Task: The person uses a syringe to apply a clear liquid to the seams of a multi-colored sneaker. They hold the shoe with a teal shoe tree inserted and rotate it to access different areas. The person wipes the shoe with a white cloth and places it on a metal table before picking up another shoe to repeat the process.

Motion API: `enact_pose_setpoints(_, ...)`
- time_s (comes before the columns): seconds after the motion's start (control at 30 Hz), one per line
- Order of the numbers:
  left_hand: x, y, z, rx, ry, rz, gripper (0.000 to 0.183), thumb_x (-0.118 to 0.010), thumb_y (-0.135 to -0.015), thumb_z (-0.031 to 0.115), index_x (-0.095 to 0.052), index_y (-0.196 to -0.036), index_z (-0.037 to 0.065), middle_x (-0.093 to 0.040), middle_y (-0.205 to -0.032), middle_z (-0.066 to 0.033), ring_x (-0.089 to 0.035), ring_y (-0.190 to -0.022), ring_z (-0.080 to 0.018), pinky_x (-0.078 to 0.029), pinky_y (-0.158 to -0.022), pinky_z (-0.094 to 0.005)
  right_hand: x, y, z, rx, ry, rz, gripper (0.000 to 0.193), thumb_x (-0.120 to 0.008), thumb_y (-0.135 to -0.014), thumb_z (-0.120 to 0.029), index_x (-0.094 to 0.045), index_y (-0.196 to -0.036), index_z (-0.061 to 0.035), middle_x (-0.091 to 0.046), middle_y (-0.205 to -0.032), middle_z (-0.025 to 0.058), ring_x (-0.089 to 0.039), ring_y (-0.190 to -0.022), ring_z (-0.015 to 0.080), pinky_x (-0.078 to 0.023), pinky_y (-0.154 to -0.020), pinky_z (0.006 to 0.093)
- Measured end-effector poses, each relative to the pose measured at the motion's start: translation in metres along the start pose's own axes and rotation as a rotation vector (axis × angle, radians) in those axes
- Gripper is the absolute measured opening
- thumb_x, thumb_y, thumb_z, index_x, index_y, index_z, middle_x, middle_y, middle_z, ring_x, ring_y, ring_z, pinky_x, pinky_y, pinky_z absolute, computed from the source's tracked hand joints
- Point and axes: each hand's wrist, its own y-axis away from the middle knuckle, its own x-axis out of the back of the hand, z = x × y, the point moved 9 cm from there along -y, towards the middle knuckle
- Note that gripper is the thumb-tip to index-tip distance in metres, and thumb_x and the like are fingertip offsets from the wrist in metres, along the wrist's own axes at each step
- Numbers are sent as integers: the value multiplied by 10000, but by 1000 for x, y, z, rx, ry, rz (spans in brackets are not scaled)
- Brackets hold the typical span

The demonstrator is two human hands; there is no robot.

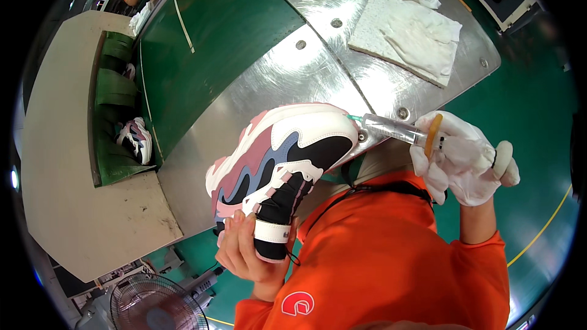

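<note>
Insp. note: sneaker in L hand, syringe in R hand, at desk edge.
Bare L hand [244, 253] is clamping a multicol. sneaker [269, 156] (wht/blk/pink/blue) at its ankle end; sneaker is tilting w/ toe to the R, over near edge of metal desk [238, 104]; can't tell if it's touching desk. Gloved R hand [465, 159] is gripping a clear syringe [391, 128], fingers closing round its orange flange [433, 134]; green tip [354, 118] is pointing at toe, contact unclear. Hands are working apart. Far R of desk: pale slab [372, 24] is lying w/ wht cloth [419, 36] on top. On L, 2nd sneaker [137, 140] is sitting in green-lined opening [116, 88]; fan [156, 308] is standing lower L.
</note>
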Motion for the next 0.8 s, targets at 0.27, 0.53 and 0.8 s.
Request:
enact_pose_setpoints(0.27, 0, 2, 1, -14, 7, 24, 644, -825, -703, 551, -645, -1099, 77, -691, -1053, -73, -634, -972, -261, -445, -839, -349, -24, 7, -10, 27, 147, 49, 958, -682, -667, -525, -451, -1232, 214, -595, -933, 244, -526, -495, 193, -476, -501, 254)
enact_pose_setpoints(0.53, -1, -7, -3, -24, 31, -29, 651, -837, -693, 536, -653, -1121, 81, -690, -1091, -67, -636, -982, -248, -441, -849, -351, -33, 17, -4, -157, 495, 502, 922, -808, -629, -433, -455, -1261, 138, -605, -871, 236, -548, -531, 185, -475, -475, 242)
enact_pose_setpoints(0.8, -11, -50, -17, -34, 159, -188, 627, -881, -654, 426, -646, -1121, 80, -678, -1074, -50, -613, -907, -241, -411, -759, -347, -39, 16, 11, 48, 528, 12, 1312, -975, -286, -372, -401, -1322, 193, -601, -1058, 201, -566, -752, 179, -481, -688, 273)
